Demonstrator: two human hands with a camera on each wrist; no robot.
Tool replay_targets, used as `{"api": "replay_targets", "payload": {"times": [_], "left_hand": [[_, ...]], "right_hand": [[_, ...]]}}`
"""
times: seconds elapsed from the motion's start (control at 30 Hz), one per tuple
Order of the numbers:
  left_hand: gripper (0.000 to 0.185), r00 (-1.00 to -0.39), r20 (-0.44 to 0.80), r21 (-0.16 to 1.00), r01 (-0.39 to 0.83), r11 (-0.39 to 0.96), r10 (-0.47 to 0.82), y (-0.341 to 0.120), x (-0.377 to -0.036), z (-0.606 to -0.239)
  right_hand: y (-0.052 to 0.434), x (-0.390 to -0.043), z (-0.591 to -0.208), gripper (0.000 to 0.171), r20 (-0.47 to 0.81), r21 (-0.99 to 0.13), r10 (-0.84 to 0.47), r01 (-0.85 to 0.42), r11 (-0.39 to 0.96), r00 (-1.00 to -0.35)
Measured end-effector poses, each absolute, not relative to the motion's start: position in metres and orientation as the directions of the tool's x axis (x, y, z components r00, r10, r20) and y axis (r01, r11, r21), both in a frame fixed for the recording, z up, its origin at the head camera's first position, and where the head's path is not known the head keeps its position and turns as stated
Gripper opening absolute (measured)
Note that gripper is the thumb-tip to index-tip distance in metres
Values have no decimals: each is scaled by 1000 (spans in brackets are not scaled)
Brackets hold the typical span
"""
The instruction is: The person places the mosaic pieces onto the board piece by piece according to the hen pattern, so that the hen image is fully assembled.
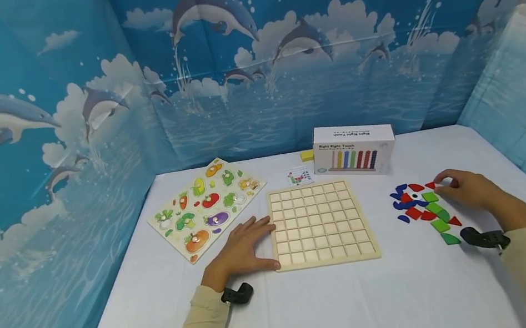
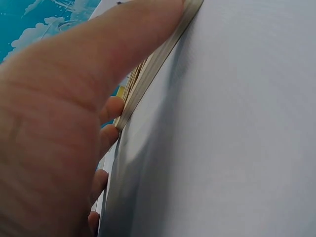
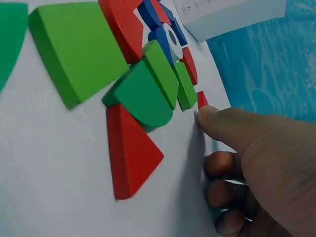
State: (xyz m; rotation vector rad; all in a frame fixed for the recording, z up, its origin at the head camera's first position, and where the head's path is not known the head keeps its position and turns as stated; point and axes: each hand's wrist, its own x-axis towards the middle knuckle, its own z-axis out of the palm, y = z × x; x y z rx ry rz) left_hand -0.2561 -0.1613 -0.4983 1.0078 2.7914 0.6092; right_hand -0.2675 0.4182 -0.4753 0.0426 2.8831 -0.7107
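A square wooden grid board [image 1: 321,224] lies flat on the white table. My left hand [image 1: 247,247] rests at its left side, thumb and fingers spread along the edge; in the left wrist view the thumb [image 2: 123,44] touches the board's rim [image 2: 148,74]. Over on the right, my right hand [image 1: 471,192] pinches a small red triangular block [image 1: 430,185] between thumb and index finger. Only part of that block [image 3: 202,99] shows beside the thumb in the right wrist view. Close by lie a green square block [image 3: 81,49] and another red triangle [image 3: 132,155].
Several red, blue and green blocks [image 1: 413,214] lie loosely grouped right of the board. A vegetable puzzle [image 1: 206,208] sits at the left. Behind the board are a pattern card [image 1: 299,176], a yellow block [image 1: 307,155] and a white box [image 1: 354,150]. Dolphin-print cloth [image 1: 256,114] encloses the table.
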Motion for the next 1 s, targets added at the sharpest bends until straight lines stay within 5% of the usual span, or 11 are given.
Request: {"api": "replay_targets", "payload": {"times": [1.0], "left_hand": [[92,-778,36,418,581,698,627,-161,-255,-502]], "right_hand": [[424,-274,-486,42,-146,-477,-24,49,877,-989]]}}
